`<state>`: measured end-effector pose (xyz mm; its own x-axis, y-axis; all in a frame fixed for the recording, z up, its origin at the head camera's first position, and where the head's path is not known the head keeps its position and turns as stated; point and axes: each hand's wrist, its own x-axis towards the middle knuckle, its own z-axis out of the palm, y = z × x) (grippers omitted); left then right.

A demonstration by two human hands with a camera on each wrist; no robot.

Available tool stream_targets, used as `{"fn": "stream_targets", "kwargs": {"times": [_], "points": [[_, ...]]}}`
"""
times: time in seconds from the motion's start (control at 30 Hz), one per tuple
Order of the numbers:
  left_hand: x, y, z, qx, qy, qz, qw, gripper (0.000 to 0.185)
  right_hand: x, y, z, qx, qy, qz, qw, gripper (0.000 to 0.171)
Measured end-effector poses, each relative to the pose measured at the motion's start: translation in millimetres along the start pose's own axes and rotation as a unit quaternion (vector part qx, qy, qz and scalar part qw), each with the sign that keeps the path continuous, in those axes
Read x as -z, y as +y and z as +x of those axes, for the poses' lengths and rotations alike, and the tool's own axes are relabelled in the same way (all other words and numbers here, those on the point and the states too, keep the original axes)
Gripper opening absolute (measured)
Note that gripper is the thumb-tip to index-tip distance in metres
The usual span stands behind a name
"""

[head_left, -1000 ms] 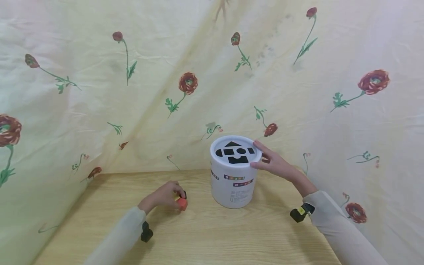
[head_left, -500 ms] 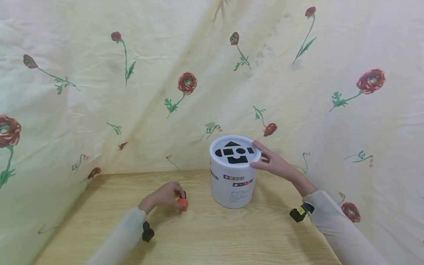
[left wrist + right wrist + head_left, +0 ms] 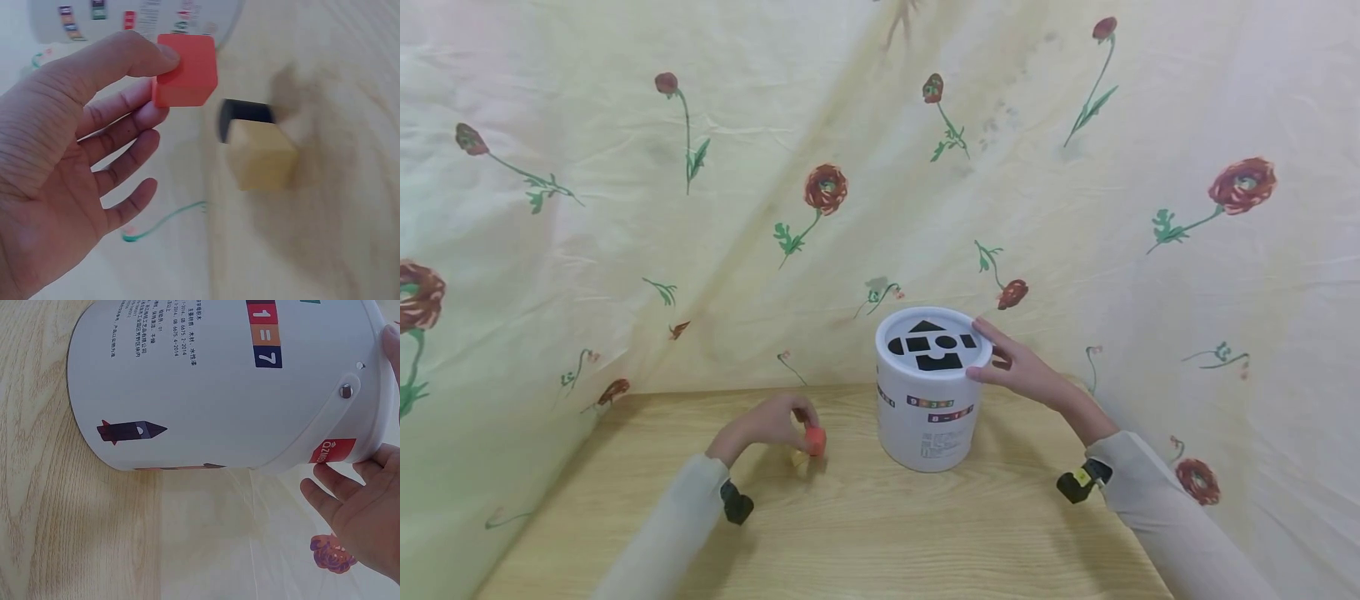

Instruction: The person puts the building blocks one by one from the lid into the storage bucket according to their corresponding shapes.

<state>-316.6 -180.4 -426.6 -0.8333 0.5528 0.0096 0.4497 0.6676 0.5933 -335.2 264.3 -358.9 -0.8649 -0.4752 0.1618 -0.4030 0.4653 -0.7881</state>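
The floral cloth (image 3: 625, 208) hangs behind and beside the worktop (image 3: 865, 533), just as it did a second ago. On the worktop the white tub (image 3: 928, 417) stands upright where it stood before, its lid (image 3: 934, 343) showing black cut-out shapes: a triangle, a circle, a square and others.

The right hand (image 3: 1018, 367) has not shifted. It rests against the tub's right rim with fingers fairly straight, thumb on the side and fingertips at the lid's edge, steadying rather than gripping; the right wrist view shows the palm lying just beside the wall with the fingers loose.

The change is on the left. A second ago the left hand (image 3: 767, 425) lay low on the worktop over a small cluster of blocks; now it has risen and pinches the red cube (image 3: 185, 70) between thumb and fingers, clear of the surface. I judge that one block has been picked out and is ready to go toward the lid, which lies to its right and higher.

Left behind on the worktop are a tan cube (image 3: 261, 154) and a black piece (image 3: 244, 112) touching it, both blurred in the left wrist view.
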Motion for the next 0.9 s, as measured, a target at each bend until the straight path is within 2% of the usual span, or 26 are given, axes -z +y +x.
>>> {"fn": "stream_targets", "kwargs": {"times": [0.1,0.27,0.53,0.7,0.9], "points": [[9.8,9.1,2.8,0.005,-0.003,-0.009,0.9999,0.026,-0.3,-0.3,-0.8,-0.001,0.0,0.0,1.0,0.089],[26.9,25.8,10.2,-0.008,0.004,-0.002,1.0,0.027,0.1,-0.3,-1.2,-0.001,0.0,0.002,1.0,0.089],[48.5,55.7,21.9,-0.015,0.021,-0.029,0.9993,0.022,0.5,1.2,-0.9,-0.001,0.0,0.003,1.0,0.088],[56.8,71.7,29.1,-0.025,0.047,-0.02,0.9984,0.022,0.0,2.4,-0.4,-0.002,0.002,0.003,1.0,0.09],[60.0,86.2,38.9,-0.064,0.105,0.003,0.9924,0.023,-1.4,3.0,-0.3,-0.006,0.003,0.008,1.0,0.09]]}}
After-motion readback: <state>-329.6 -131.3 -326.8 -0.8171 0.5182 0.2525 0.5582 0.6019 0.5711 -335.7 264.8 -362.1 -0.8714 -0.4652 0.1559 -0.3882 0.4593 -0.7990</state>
